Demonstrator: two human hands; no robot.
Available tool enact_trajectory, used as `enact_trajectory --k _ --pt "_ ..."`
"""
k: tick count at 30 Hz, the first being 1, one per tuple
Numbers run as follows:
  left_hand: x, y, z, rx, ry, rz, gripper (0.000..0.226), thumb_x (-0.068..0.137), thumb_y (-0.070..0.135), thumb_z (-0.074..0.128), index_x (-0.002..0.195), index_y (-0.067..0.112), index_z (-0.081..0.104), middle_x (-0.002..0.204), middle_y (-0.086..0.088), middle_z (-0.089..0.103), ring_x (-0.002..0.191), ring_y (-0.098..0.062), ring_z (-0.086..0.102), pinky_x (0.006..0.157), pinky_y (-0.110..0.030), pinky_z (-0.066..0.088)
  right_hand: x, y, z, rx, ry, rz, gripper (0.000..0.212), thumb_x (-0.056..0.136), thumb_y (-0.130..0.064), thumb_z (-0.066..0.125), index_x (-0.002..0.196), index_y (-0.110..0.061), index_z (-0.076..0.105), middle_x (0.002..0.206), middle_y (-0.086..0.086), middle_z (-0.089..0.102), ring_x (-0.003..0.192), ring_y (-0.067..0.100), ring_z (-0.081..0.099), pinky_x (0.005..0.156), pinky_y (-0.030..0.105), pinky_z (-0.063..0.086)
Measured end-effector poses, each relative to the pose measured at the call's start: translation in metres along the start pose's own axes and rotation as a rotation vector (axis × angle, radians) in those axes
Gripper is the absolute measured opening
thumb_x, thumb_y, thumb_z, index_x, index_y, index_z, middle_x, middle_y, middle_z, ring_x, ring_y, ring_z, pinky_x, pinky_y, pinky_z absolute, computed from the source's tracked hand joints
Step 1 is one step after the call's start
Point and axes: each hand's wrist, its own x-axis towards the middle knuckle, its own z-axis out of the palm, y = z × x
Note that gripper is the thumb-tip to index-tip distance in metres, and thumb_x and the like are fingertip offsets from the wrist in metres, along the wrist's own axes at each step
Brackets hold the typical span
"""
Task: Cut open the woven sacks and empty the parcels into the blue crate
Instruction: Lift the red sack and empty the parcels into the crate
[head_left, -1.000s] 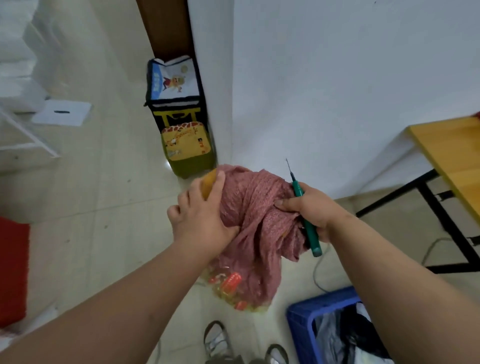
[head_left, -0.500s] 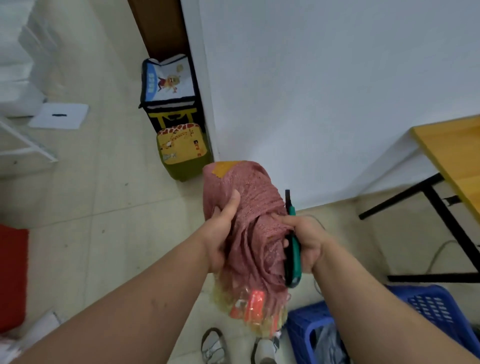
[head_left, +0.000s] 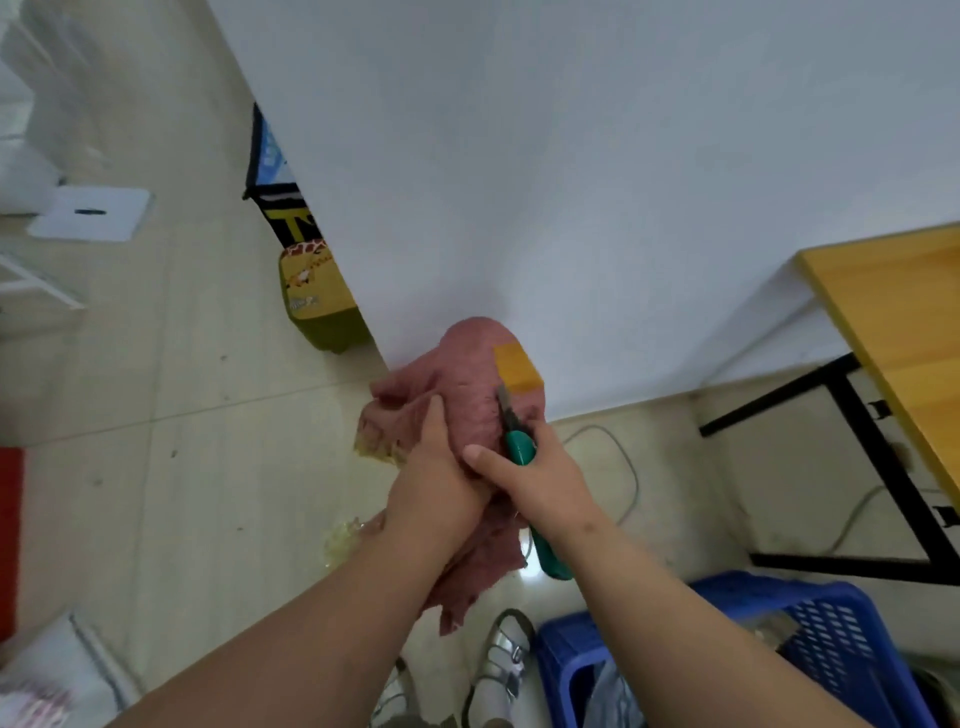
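Note:
A crumpled pink woven sack (head_left: 467, 379) with a yellow tape patch is held up in front of the white wall. My left hand (head_left: 434, 467) grips its bunched fabric from the left. My right hand (head_left: 535, 478) holds a green-handled utility knife (head_left: 519, 447), blade pointing up against the sack, thumb pressed on the fabric. Yellowish plastic wrapping (head_left: 374, 447) pokes out at the sack's left side. The blue crate (head_left: 810, 623) stands on the floor at lower right, with some bagged parcels inside.
A wooden table (head_left: 893, 306) with black legs stands at right. A green stool (head_left: 317, 306) and a printed box lean by the wall corner. A white cable (head_left: 623, 462) lies on the tiled floor. My sandalled feet (head_left: 498, 665) are beside the crate.
The sack has been turned so its yellow patch faces right. Both hands moved lower and closer together. The knife blade now lies against the sack's top, and the orange contents are out of sight.

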Motion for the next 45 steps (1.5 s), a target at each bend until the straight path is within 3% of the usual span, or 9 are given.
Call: enact_trajectory --k 4,10,14,19,27,30,35,40,45 --pt "-0.007 0.015 0.018 -0.039 -0.158 0.065 0.113 0.073 0.044 0.076 0.155 0.036 -0.001 0.148 0.004 0.043 0.130 -0.020 0.048 0.105 -0.029 0.039 0.023 0.021 -0.022 0.462 0.012 0.208 0.061 0.071 -0.025 0.085 0.123 -0.013 0.057 0.101 0.012 0.073 0.061 0.020 0.070 0.054 0.030 0.056" --pt "0.014 -0.003 0.020 0.031 -0.129 -0.258 0.114 0.063 0.081 0.057 0.153 0.043 -0.002 0.153 0.000 0.036 0.137 -0.029 0.040 0.113 -0.051 0.031 0.037 0.054 -0.050 0.506 0.144 0.290 0.030 0.084 -0.004 0.065 0.114 -0.004 0.060 0.089 0.013 0.066 0.044 0.015 0.045 0.040 0.024 0.038" --pt "0.016 -0.011 0.015 -0.353 -0.256 -0.477 0.119 0.062 0.078 0.069 0.149 0.054 -0.008 0.155 0.001 0.027 0.134 -0.033 0.039 0.104 -0.048 0.040 0.033 0.061 -0.054 0.553 -0.033 0.264 0.033 0.088 -0.003 0.063 0.121 -0.007 0.060 0.100 0.014 0.072 0.073 0.032 0.065 0.069 0.040 0.052" --pt "0.029 -0.023 0.014 -0.935 -0.475 -0.656 0.102 0.049 0.073 0.078 0.135 0.025 0.052 0.128 -0.008 0.064 0.113 -0.033 0.061 0.099 -0.058 0.045 0.036 0.065 -0.046 0.569 -0.435 0.354 0.049 0.076 -0.007 0.070 0.124 -0.005 0.062 0.119 0.025 0.066 0.110 0.044 0.062 0.096 0.055 0.049" --pt "0.056 -0.058 0.028 -1.212 -0.246 -0.566 0.039 0.085 0.028 0.066 0.124 0.024 0.066 0.118 -0.013 0.070 0.099 -0.030 0.071 0.083 -0.047 0.058 0.060 0.071 -0.024 0.126 -0.066 0.267 0.051 0.072 -0.035 0.084 0.111 -0.020 0.055 0.104 0.001 0.067 0.072 0.014 0.059 0.053 0.025 0.043" --pt "0.070 -0.075 0.031 -1.340 -0.051 -0.553 0.023 0.091 0.024 0.064 0.111 0.031 0.073 0.115 -0.009 0.072 0.102 -0.030 0.069 0.085 -0.049 0.055 0.056 0.093 -0.040 0.306 0.128 0.428 0.060 0.071 -0.052 0.078 0.116 -0.021 0.055 0.111 0.006 0.064 0.056 0.012 0.047 0.050 0.027 0.038" --pt "0.079 -0.093 0.047 -1.421 0.058 -0.578 0.031 0.092 0.025 0.063 0.121 0.035 0.067 0.122 -0.008 0.069 0.110 -0.033 0.065 0.090 -0.054 0.052 0.040 0.128 -0.023 0.329 -0.209 0.848 0.077 0.061 -0.079 0.064 0.096 -0.011 0.065 0.072 0.008 0.067 0.039 0.014 0.041 0.059 0.031 0.050" --pt "0.072 -0.097 0.071 -1.422 -0.132 -0.659 0.041 0.098 0.028 0.051 0.069 0.038 0.079 0.092 -0.002 0.077 0.098 -0.027 0.066 0.093 -0.049 0.048 0.067 0.145 0.003 0.747 -0.156 0.813 0.053 0.059 -0.063 0.076 0.067 -0.013 0.065 0.050 0.004 0.046 0.045 0.015 0.039 0.068 0.038 0.057" --pt "0.079 -0.130 0.095 -1.324 -0.229 -0.786 0.023 0.093 0.040 0.056 0.111 0.044 0.070 0.122 -0.004 0.069 0.115 -0.033 0.062 0.100 -0.056 0.045 0.105 0.174 0.001 0.835 -0.122 0.533 0.056 0.067 -0.039 0.085 0.104 -0.007 0.057 0.055 0.001 0.057 0.040 0.014 0.048 0.048 0.026 0.042"
